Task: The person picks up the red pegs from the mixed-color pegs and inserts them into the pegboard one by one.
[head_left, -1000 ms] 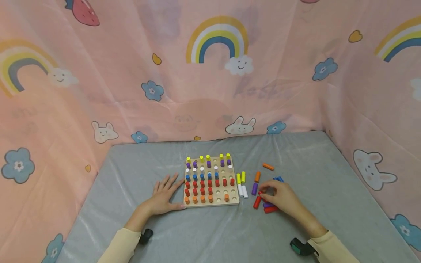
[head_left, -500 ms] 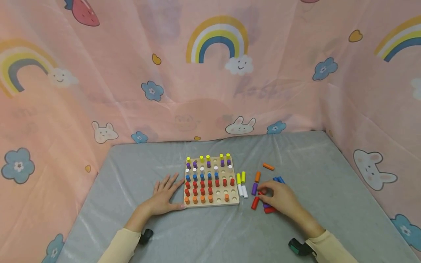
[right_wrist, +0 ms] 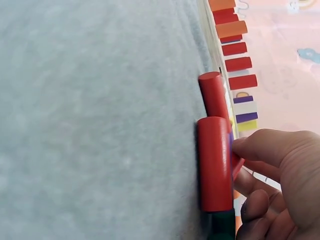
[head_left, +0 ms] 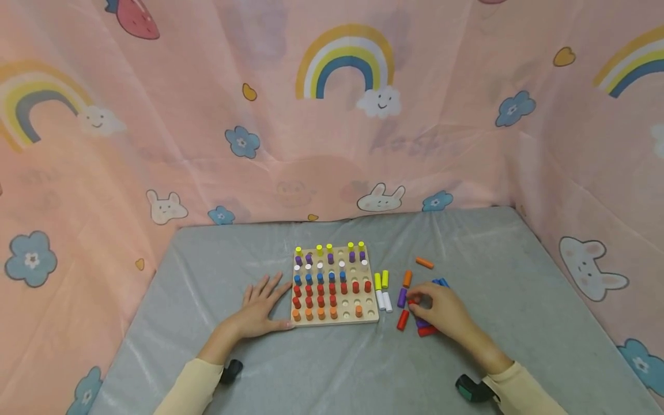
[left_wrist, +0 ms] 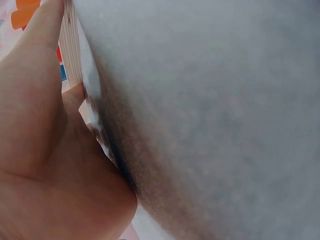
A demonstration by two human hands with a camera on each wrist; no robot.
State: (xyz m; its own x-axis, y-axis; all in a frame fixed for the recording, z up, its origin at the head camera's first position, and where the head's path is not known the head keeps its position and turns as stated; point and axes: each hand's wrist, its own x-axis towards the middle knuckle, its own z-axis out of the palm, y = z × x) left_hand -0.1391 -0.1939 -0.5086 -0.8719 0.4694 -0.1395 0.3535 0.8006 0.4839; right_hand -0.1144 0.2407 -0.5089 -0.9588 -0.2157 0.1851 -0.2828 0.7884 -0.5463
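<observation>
A square wooden pegboard (head_left: pixel 358 319) carries upright rows of yellow, purple, white, blue, red and orange pegs, with some bare holes toward its right side. My left hand (head_left: pixel 254 314) lies spread at the board's left edge, its thumb by the near left corner. To the right of the board, my right hand (head_left: pixel 441 308) pinches a red peg (right_wrist: pixel 237 165) between thumb and fingers. Just left of that hand a loose red peg (head_left: pixel 402 320) lies on the table. Another red peg (right_wrist: pixel 215 165) and a purple one (head_left: pixel 422 324) lie under the hand, partly hidden by it.
Beside the board lie yellow pegs (head_left: pixel 385 279) and white pegs (head_left: pixel 387 302). A purple peg (head_left: pixel 402 297), orange pegs (head_left: pixel 424 263) and blue pegs (head_left: pixel 443 282) are farther right. Grey cloth covers the table (head_left: pixel 311 374); a patterned pink curtain (head_left: pixel 456 155) hangs behind.
My right hand has shifted slightly, and the loose red peg beside it has slid a little to the left. My left hand stays at the board's edge.
</observation>
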